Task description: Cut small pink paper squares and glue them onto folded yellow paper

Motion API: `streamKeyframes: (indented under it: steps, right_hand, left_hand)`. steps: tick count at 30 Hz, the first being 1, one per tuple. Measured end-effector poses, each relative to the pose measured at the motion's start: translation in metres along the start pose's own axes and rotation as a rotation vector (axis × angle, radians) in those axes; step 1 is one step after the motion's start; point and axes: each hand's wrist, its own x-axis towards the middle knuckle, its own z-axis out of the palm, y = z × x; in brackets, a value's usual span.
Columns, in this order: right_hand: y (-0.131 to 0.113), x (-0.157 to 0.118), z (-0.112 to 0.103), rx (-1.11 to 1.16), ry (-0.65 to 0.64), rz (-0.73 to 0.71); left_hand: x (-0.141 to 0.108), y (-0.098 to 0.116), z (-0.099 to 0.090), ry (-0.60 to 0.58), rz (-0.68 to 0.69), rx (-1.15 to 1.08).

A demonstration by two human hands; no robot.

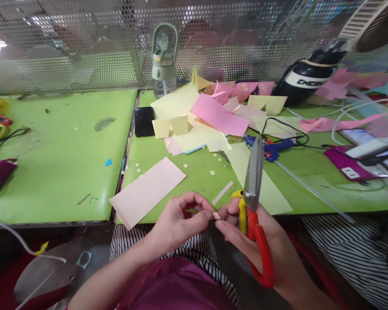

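Observation:
Between thumb and fingertips, my left hand (184, 217) pinches a tiny pale pink piece of paper (216, 215). My right hand (245, 237) has its thumb and finger close to the other end of that piece; whether they touch it is unclear. Scissors (253, 189) with red and yellow handles are hooked in my right hand, blades pointing up and away from me. Left of my hands, a pale pink paper rectangle (148, 191) lies over the table's front edge. A narrow paper strip (223, 192) rests just beyond my fingers.
Pink and yellow paper sheets (220, 114) are heaped at the back, near a clear-and-green bottle (164, 64) and a phone (144, 122). To the right lie a blue glue gun (271, 148), cables, a purple power strip (352, 163) and a black bottle (305, 77). A perforated metal panel (84, 47) stands behind.

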Motion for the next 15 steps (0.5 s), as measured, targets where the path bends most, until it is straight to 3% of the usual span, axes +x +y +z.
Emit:
streamKeyframes:
  steps: [8, 15]
  right_hand:
    - [-0.0039, 0.0028, 0.0, -0.127, 0.043, -0.045]
    - [-0.0022, 0.0078, 0.003, 0.004, 0.085, -0.078]
  left_hand:
    - [0.0007, -0.0029, 0.0, 0.04, 0.027, 0.135]
    - [-0.0021, -0.0054, 0.0016, -0.007, -0.003, 0.022]
